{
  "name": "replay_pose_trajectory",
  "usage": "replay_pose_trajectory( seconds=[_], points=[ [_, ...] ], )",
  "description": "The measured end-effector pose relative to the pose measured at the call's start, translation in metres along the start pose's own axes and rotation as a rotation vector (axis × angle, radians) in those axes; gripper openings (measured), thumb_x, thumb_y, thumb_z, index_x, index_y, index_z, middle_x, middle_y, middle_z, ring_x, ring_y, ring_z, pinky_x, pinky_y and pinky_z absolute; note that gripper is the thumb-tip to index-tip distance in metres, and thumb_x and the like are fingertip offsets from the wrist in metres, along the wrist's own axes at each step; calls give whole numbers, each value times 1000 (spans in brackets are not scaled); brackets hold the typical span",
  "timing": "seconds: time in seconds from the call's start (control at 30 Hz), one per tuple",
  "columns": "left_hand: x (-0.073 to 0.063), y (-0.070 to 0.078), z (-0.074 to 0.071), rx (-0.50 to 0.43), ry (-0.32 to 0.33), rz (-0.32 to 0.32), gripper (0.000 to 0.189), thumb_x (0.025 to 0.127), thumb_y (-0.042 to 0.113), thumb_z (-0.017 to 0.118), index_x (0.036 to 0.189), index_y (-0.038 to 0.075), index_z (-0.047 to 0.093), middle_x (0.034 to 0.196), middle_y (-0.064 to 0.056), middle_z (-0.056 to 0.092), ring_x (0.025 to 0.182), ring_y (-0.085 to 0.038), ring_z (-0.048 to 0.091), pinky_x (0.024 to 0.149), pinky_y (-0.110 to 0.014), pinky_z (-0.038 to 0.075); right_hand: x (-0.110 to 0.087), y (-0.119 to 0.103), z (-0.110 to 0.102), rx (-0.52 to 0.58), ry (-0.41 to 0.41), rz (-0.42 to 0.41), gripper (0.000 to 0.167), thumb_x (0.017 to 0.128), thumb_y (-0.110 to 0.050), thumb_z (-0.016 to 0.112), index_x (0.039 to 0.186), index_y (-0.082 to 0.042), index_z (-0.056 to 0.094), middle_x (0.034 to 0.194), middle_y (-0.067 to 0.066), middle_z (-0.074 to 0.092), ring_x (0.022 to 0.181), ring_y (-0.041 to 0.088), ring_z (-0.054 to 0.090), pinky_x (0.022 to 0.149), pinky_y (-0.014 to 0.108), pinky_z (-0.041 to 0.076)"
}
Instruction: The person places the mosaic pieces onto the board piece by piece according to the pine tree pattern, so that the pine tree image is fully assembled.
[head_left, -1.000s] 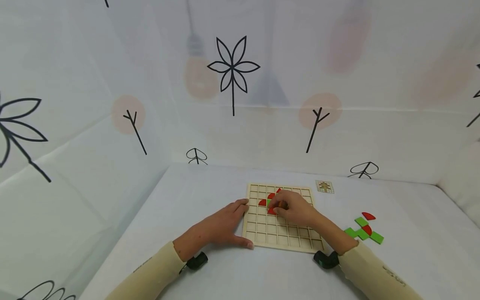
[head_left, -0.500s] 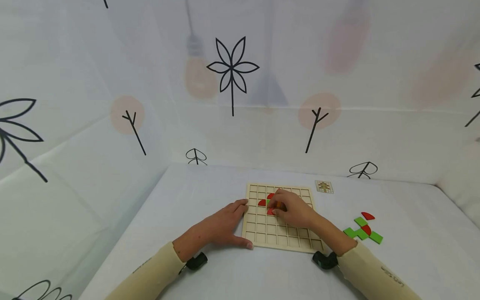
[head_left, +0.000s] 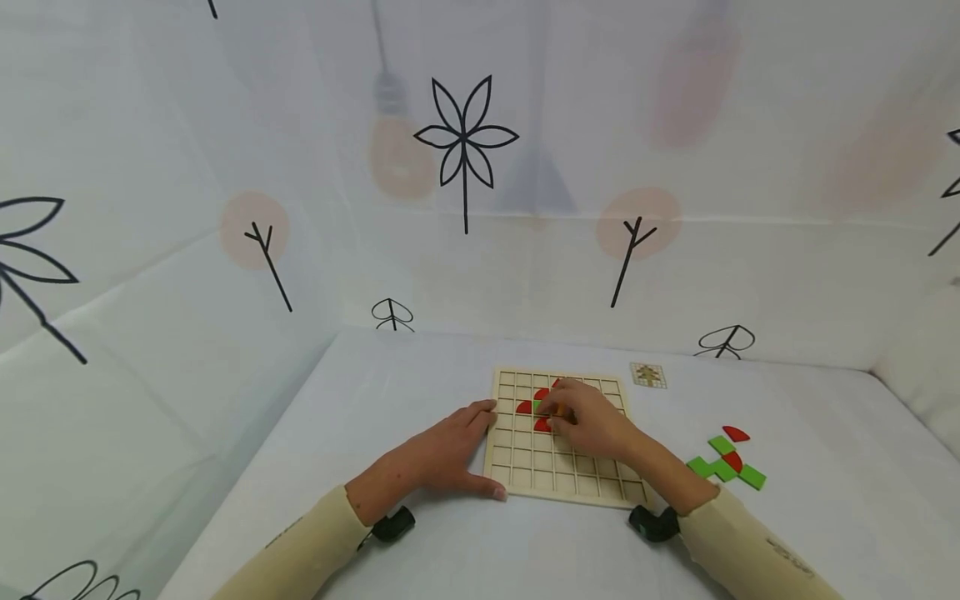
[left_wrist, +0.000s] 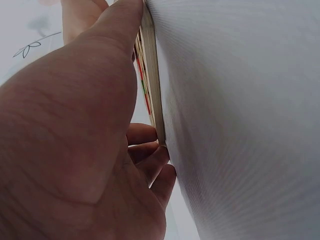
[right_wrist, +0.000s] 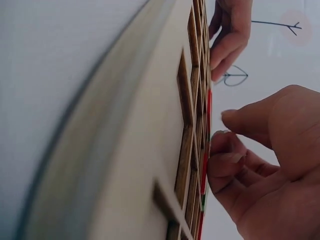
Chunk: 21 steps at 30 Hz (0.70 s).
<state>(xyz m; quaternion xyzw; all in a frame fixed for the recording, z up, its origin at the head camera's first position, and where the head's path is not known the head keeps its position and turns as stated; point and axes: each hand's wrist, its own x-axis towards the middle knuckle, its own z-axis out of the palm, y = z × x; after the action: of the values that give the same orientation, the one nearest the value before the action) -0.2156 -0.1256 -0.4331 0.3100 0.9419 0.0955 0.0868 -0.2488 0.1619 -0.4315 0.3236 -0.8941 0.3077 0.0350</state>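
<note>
A pale wooden grid board point(head_left: 525, 479) lies on the white table. My left hand point(head_left: 450, 446) braces it, fingertips along the left edge and thumb at the near left corner. Over the middle of the board is my right hand point(head_left: 588, 417), its bent fingertips touching flat pieces set in the cells. In the right wrist view a gap shows between the thumb and the fingertips. Beside those fingers sit a red quarter-circle piece point(head_left: 524, 407), another red piece point(head_left: 542, 425) and part of a green piece point(head_left: 537, 406). The right hand hides some of the cells.
Right of the board lie loose pieces: several green squares point(head_left: 752, 476), a red quarter-circle point(head_left: 736, 433) and another red one point(head_left: 732, 461) among the squares. A small card point(head_left: 648, 375) with a tree pattern on a grid lies behind them. White printed cloth point(head_left: 525, 275) encloses the back and sides.
The right hand stays at the same cells, its fingers shifting only slightly. A red piece at the board's far side was covered half a second ago and shows again. The left hand keeps still.
</note>
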Motion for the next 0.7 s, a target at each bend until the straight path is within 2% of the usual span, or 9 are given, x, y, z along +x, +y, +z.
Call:
replay_pose_trajectory(
  seconds=[0.17, 0.33, 0.57, 0.7],
  points=[
    [0, 1, 1, 6, 7, -5, 123, 77, 90, 64, 167, 13, 29, 176, -2, 20, 159, -22, 30, 126, -40, 34, -7, 5, -6, 49, 63, 28, 13, 98, -4, 73, 106, -14, 76, 100, -5, 67, 79, 10, 58, 70, 29, 53],
    [0, 3, 2, 15, 9, -9, 123, 78, 89, 66, 167, 13, 28, 176, -2, 19, 160, -22, 29, 126, -39, 34, -21, 10, -22, 73, 120, 55, 12, 99, -2, 73, 106, -11, 76, 100, -5, 66, 80, 13, 59, 68, 27, 54],
    [-1, 4, 0, 19, 7, -14, 123, 78, 87, 68, 167, 12, 29, 176, -2, 20, 159, -23, 29, 126, -40, 34, -47, 18, -47, -16, 147, 132, 13, 98, -2, 73, 105, -12, 75, 97, -5, 65, 79, 14, 57, 67, 25, 52],
    [-2, 5, 0, 18, 4, -18, 123, 78, 86, 69, 167, 12, 29, 176, -3, 20, 159, -23, 30, 126, -40, 35, -61, 19, -59, -32, 156, 162, 13, 97, -1, 73, 105, -12, 75, 98, -4, 66, 80, 15, 57, 66, 24, 52]
  ],
)
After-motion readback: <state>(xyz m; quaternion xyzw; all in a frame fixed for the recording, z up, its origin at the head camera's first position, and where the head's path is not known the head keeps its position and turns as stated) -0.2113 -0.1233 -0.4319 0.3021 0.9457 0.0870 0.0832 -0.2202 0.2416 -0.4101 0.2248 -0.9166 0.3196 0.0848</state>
